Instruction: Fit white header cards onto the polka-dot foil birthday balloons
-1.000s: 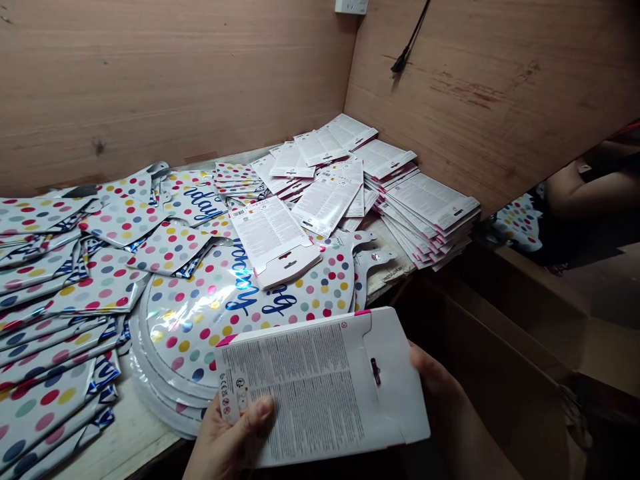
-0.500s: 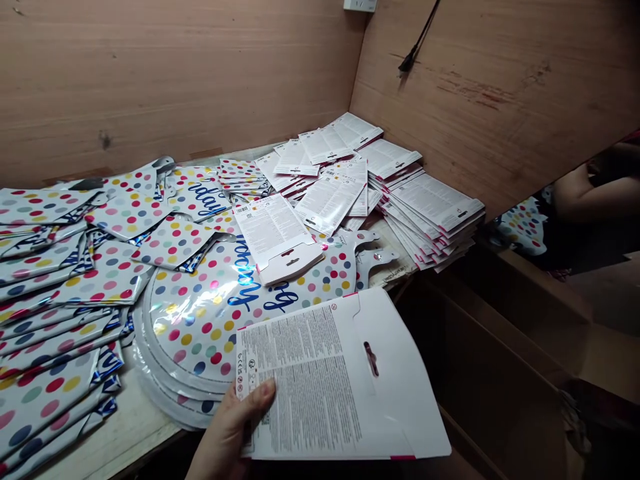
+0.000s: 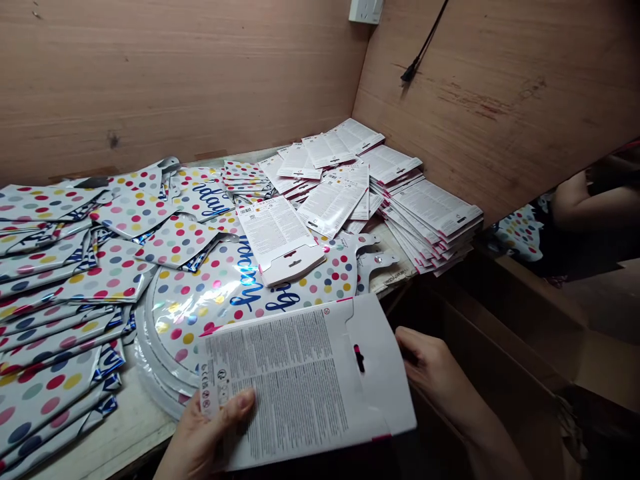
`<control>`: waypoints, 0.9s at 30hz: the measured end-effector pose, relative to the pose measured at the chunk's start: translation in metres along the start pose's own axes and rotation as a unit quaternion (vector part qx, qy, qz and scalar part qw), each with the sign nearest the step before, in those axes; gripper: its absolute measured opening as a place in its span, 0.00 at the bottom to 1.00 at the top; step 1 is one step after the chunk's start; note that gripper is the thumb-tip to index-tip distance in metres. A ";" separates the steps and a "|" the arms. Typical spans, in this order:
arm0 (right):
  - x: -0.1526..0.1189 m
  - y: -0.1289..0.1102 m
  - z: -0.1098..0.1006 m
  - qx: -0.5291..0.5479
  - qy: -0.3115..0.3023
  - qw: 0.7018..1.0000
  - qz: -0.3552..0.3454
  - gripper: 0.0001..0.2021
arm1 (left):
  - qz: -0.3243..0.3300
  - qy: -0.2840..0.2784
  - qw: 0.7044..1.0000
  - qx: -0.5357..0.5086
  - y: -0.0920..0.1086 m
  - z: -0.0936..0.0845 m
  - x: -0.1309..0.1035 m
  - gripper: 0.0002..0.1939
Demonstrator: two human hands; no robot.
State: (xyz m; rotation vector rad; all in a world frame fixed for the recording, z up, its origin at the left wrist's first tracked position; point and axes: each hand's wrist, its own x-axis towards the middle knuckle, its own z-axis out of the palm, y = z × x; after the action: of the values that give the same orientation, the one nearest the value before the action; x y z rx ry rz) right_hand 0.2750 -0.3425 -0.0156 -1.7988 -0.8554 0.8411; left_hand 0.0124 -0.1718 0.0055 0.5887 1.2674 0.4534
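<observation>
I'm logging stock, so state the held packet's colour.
The packet is white with grey print and pink edge marks; head view.

Open air over the flat round foils (image 3: pixel 185 293): a hand cd pass there, btwn folded foils (image 3: pixel 115 280) on L & stacked packs (image 3: pixel 435 207) at R rear. Loose pack (image 3: pixel 273 230) on top is in that lane. Back panel (image 3: pixel 190 80) & R panel (image 3: pixel 490 113) wall off the corner. Held pack (image 3: pixel 285 380) blocks low front approach; R hand (image 3: pixel 427 363) has room rightwd, above carton (image 3: pixel 530 360).
</observation>
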 end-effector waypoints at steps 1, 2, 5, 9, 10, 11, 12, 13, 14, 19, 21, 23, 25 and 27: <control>0.002 -0.003 -0.001 -0.024 0.004 1.000 -0.006 0.11 | 0.011 0.008 1.000 0.007 0.001 -0.002 0.000 0.52; 0.003 -0.006 0.000 -0.026 0.004 1.000 -0.007 0.12 | 0.016 0.014 1.000 0.012 0.002 -0.003 0.000 0.51; 0.003 -0.013 0.013 0.130 -0.048 0.990 0.020 0.18 | 0.025 0.016 0.999 0.025 0.002 -0.004 -0.001 0.43; 0.005 -0.021 0.035 0.345 -0.082 0.928 0.112 0.17 | 0.050 0.028 0.998 0.029 -0.002 -0.004 0.000 0.35; 0.006 -0.022 0.039 0.373 -0.076 0.916 0.128 0.16 | 0.055 0.032 0.998 0.025 -0.002 -0.004 0.000 0.35; 0.007 -0.022 0.042 0.397 -0.075 0.904 0.140 0.15 | 0.059 0.035 0.997 0.022 -0.003 -0.004 0.001 0.36; 0.009 -0.023 0.044 0.421 -0.081 0.891 0.149 0.15 | 0.059 0.036 0.997 0.021 -0.003 -0.004 0.001 0.37; 0.010 -0.023 0.046 0.444 -0.089 0.878 0.156 0.15 | 0.057 0.034 0.998 0.022 -0.003 -0.005 0.001 0.39; 0.010 -0.024 0.047 0.468 -0.098 0.863 0.164 0.15 | 0.054 0.032 0.998 0.023 -0.003 -0.005 0.002 0.40; 0.009 -0.026 0.056 0.563 -0.107 0.795 0.198 0.14 | 0.048 0.030 0.998 0.016 -0.002 -0.007 0.005 0.41; 0.011 -0.027 0.059 0.569 -0.103 0.791 0.200 0.15 | 0.062 0.038 0.997 0.021 -0.002 -0.009 0.006 0.39; 0.015 -0.028 0.061 0.549 -0.094 0.807 0.195 0.15 | 0.086 0.051 0.994 0.034 -0.002 -0.012 0.007 0.34; 0.019 -0.027 0.062 0.529 -0.088 0.821 0.196 0.15 | 0.115 0.063 0.990 0.049 -0.002 -0.018 0.010 0.31; 0.022 -0.025 0.063 0.537 -0.094 0.814 0.201 0.16 | 0.130 0.062 0.988 0.059 -0.002 -0.023 0.015 0.31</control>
State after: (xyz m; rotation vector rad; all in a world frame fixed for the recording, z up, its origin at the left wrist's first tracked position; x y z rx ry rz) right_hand 0.2291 -0.2880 -0.0168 -0.8619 0.0074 1.4172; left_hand -0.0065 -0.1608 -0.0115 0.8424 1.3483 0.6434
